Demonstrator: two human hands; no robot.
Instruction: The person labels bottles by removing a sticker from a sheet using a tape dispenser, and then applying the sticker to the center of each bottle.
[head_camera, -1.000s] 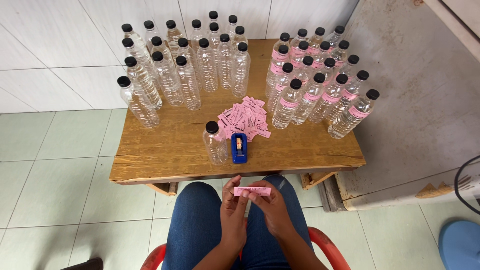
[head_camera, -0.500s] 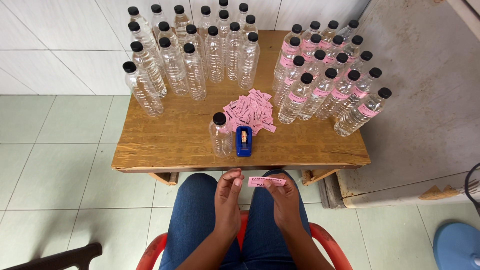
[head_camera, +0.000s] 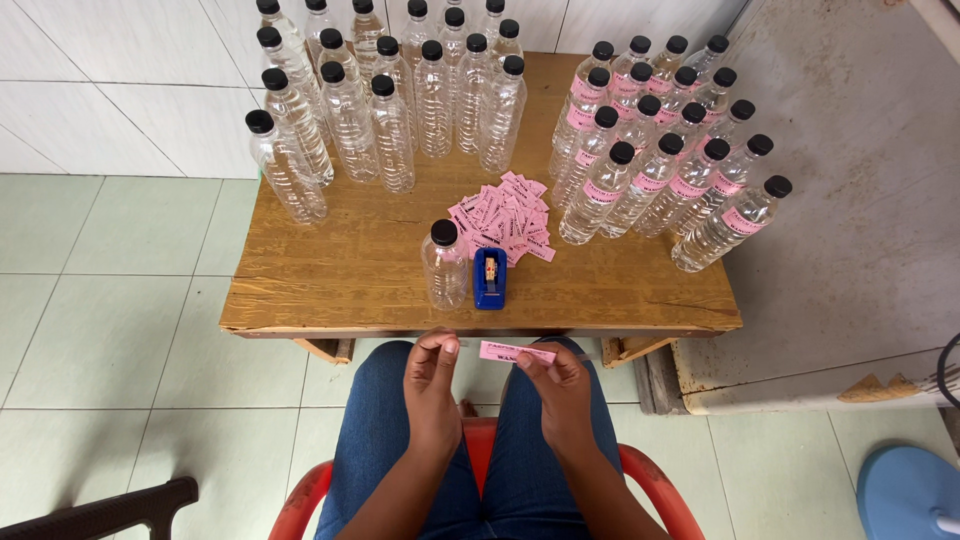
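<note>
Seated view over a low wooden table (head_camera: 330, 290), taken as the landmark for all positions.

Right hand (head_camera: 562, 385), just off the near edge of the table and above the lap: thumb and fingers pinched on one end of a pink paper label (head_camera: 516, 352), held flat and roughly level. Left hand (head_camera: 432, 380), beside it at the same edge: fingertips drawn together but clear of the label; whether anything thin is pinched between them cannot be told.

Near middle of the table: one unlabelled clear bottle (head_camera: 446, 264) with a black cap, upright, touching or just beside a small blue tape dispenser (head_camera: 489, 278). Behind these: a loose heap of pink labels (head_camera: 505, 215).

Far right of the table: cluster of labelled bottles (head_camera: 660, 150), each banded in pink, judged finished. Far left and far centre: cluster of bare bottles (head_camera: 390, 100), no bands visible, judged still outstanding.

Progress, as judged from the two clusters: somewhat under half labelled; one label in hand and not yet applied to the single bottle at the front; heap of spare labels still ample.
</note>
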